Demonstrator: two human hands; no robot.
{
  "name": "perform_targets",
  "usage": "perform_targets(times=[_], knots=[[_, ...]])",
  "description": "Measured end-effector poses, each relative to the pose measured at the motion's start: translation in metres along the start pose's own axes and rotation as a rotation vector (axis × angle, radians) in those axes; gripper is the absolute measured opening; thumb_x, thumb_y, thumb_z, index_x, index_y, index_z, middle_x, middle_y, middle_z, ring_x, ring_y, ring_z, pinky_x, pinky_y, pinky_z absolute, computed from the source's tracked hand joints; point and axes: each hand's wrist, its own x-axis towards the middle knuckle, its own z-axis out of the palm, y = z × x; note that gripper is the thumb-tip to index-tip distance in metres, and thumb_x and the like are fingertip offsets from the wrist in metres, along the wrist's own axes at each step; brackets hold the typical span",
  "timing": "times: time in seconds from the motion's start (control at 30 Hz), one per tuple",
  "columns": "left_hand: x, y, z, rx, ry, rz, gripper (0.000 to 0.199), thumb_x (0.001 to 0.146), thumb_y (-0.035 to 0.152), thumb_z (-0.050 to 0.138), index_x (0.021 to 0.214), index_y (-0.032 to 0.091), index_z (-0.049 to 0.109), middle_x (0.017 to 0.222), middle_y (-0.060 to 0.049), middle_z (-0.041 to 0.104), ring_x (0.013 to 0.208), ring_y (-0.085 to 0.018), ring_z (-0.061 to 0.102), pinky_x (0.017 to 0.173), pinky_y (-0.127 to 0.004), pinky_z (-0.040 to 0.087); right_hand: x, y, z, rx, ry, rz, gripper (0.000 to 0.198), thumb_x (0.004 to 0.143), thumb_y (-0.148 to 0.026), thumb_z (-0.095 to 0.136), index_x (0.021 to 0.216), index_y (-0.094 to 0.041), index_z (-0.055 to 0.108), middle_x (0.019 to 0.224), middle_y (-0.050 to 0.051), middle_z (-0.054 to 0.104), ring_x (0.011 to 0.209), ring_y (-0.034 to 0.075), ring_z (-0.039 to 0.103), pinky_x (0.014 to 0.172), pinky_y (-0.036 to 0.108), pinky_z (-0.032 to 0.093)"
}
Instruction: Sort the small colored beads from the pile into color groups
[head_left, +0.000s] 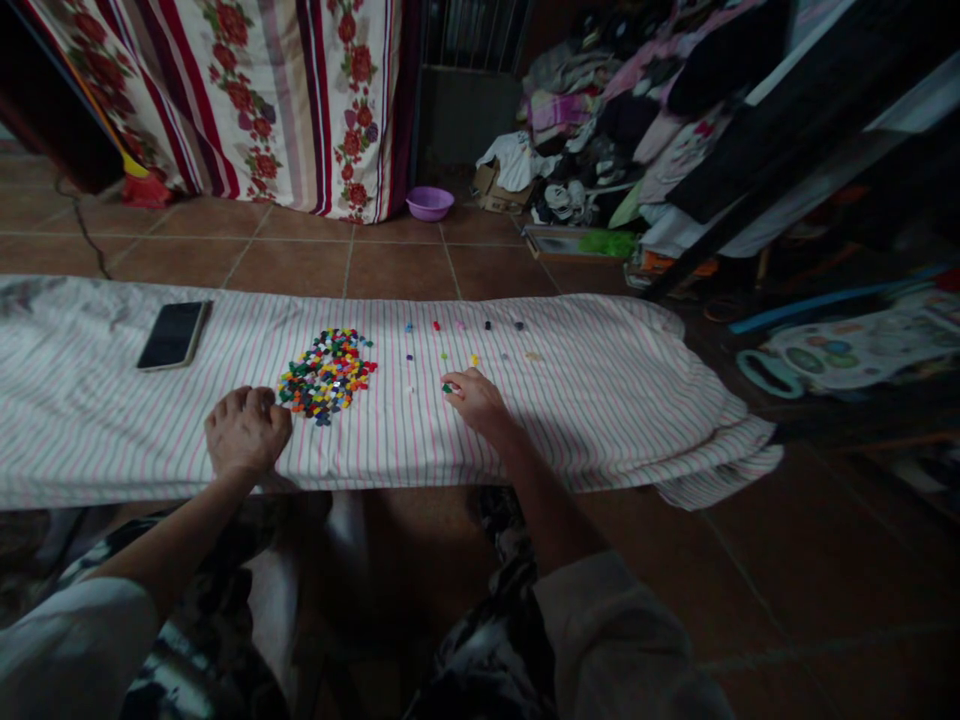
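Observation:
My right hand is closed in a pinch, low over the striped cloth, with a small green plastic piece at its fingertips. Whether that piece touches the cloth, I cannot tell. Beside a heap of small multicoloured plastic pieces, my left hand rests with its fingers curled under; anything inside it is hidden. Single pieces lie spaced out in rows right of the heap, among them a blue one, a red one, a black one, a yellow one and a white one.
The striped cloth covers a long, narrow surface in front of my knees. A phone lies on its left part. Beyond, on the tiled floor, stand a purple basin and a red dustpan or broom head. Clothes are piled back right.

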Motion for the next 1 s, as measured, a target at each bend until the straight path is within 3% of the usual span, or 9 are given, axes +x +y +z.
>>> perform_targets(times=[0.53,1.0], knots=[[0.001,0.002,-0.001,-0.02,-0.014,-0.019,0.027,0.085,0.028,0.046,0.104,0.017,0.062,0.118,-0.019,0.059,0.114,-0.036,0.052,0.094,-0.053,0.039,-0.003,0.006,0.006,0.122,0.07,-0.085,0.012,0.08,-0.016,0.06,0.09,-0.019,0.065,0.085,0.002,0.06,0.078,0.015,0.059,0.077,0.027,0.046],[0.002,0.001,0.004,0.048,-0.017,-0.035,0.032,0.084,0.031,0.042,0.105,0.019,0.063,0.118,-0.013,0.059,0.112,-0.03,0.051,0.094,-0.044,0.037,0.001,0.02,0.0,0.238,0.095,-0.142,0.029,0.075,-0.032,0.066,0.1,-0.019,0.068,0.079,0.003,0.063,0.064,0.016,0.058,0.067,0.031,0.052]])
